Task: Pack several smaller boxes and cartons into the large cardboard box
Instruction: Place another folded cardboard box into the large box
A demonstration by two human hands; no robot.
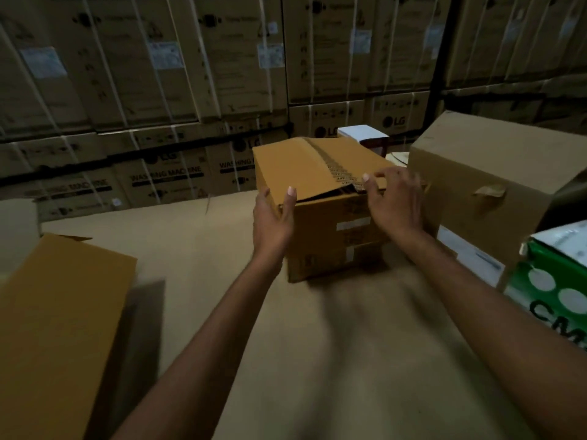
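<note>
A brown cardboard box (320, 198) stands in the middle of a cardboard-covered surface (286, 344), its top flaps folded nearly closed with torn tape along the seam. My left hand (274, 220) grips the near left corner, thumb on the left flap's edge. My right hand (395, 204) rests with spread fingers on the right flap near the seam. A larger brown box (495, 185) stands just to the right of it. Another brown carton (60, 328) lies at the near left.
A green and white carton (552, 281) sits at the right edge. A white-topped small box (365, 134) stands behind the middle box. Stacked, strapped washing machine cartons (158, 90) form a wall at the back. A pale box (16, 233) is at the far left.
</note>
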